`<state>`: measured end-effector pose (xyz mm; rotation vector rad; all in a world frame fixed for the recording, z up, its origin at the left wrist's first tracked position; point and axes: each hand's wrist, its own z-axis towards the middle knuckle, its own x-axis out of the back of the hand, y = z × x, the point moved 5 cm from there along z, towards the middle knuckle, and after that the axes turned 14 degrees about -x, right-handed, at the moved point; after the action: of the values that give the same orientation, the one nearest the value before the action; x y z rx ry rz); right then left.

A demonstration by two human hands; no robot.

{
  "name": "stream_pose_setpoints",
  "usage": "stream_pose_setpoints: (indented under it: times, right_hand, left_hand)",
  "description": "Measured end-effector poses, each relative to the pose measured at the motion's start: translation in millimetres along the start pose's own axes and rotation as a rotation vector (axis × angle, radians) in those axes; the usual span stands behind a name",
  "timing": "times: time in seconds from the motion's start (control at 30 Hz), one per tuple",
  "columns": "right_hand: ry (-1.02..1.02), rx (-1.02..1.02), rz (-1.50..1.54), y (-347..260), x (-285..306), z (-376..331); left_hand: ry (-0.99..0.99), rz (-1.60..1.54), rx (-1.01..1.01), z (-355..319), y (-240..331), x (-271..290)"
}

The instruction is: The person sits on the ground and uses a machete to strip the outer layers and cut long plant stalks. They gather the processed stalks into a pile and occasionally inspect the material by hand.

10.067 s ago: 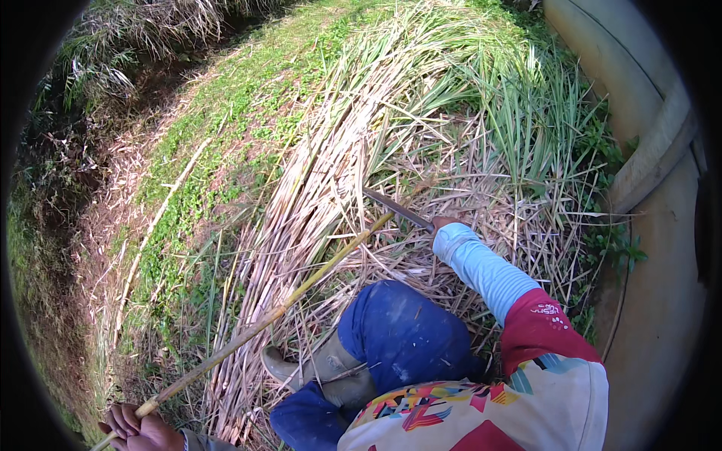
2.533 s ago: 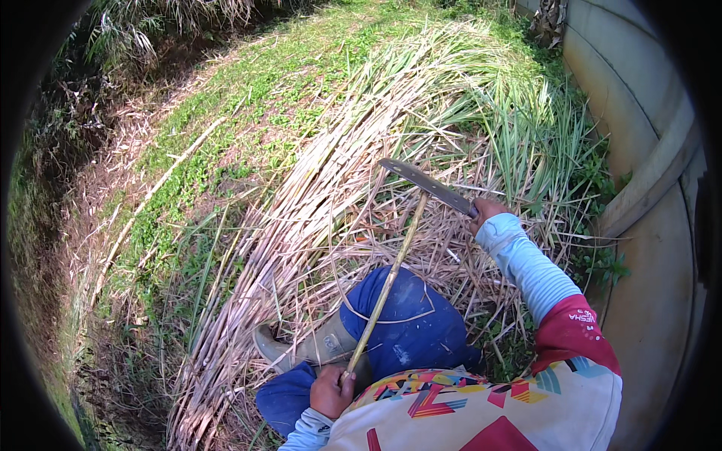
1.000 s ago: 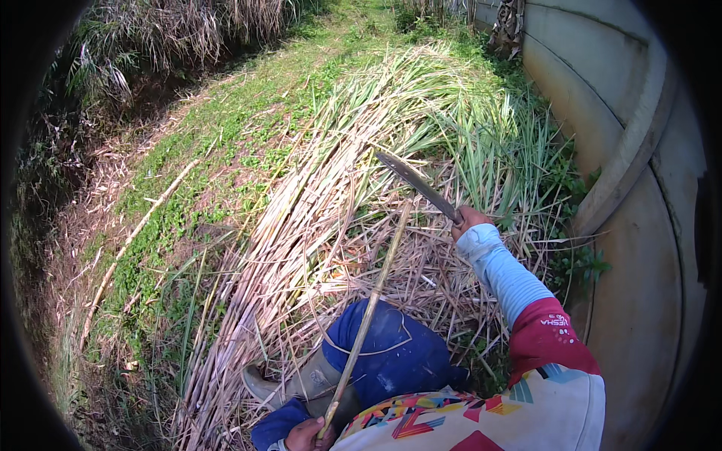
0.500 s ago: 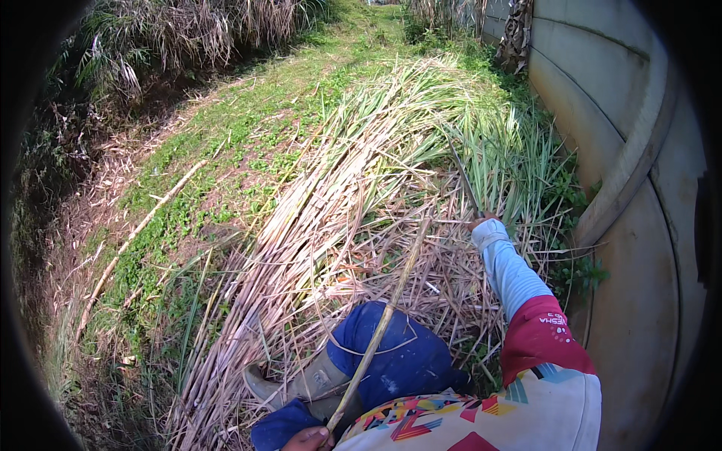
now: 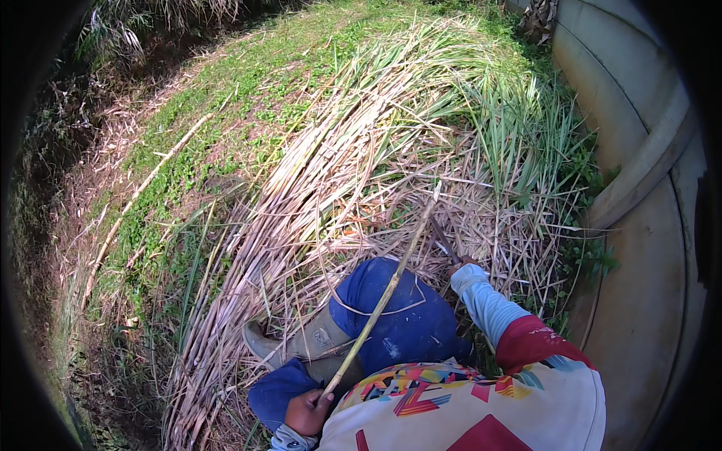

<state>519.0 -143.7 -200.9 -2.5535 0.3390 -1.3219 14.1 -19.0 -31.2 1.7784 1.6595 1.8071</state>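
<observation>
While grasping the cane [image 5: 383, 301] low in the left hand [image 5: 304, 413], aslant over the blue leg [image 5: 414, 323], and the knife [image 5: 443, 240] in the right hand [image 5: 465, 263], might cut the leg if striking short. Cannot make out the foreshortened knife well, nor see the right hand's full wrap or the cane's lower tip.

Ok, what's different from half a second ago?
Right hand brought the blade down toward the blue-trousered knee; it's now lower, near the stalk's upper end. Nothing newly grasped or released. Unchanged: left hand grips the stalk, which slants over the knee.
</observation>
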Motion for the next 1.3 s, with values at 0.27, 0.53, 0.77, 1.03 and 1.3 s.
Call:
stream_pose_setpoints:
  times: [0.27,0.53,0.77,1.03,1.3]
  right_hand:
    - [0.282,0.154,0.235,-7,24,-18]
    - [0.253,0.965,-0.197,-71,97,-110]
    - [0.302,0.365,-0.164,-78,143,-39]
    - [0.191,0.889,-0.549,-83,105,-86]
    - [0.273,0.362,-0.338,-95,155,-41]
  left_hand:
    - [0.197,0.092,-0.057,-1,-18,-12]
    - [0.304,0.136,-0.162,-3,-27,-19]
    - [0.288,0.185,-0.269,-4,-29,-24]
    - [0.345,0.338,-0.251,-8,-30,-30]
    - [0.382,0.400,-0.241,-10,-28,-32]
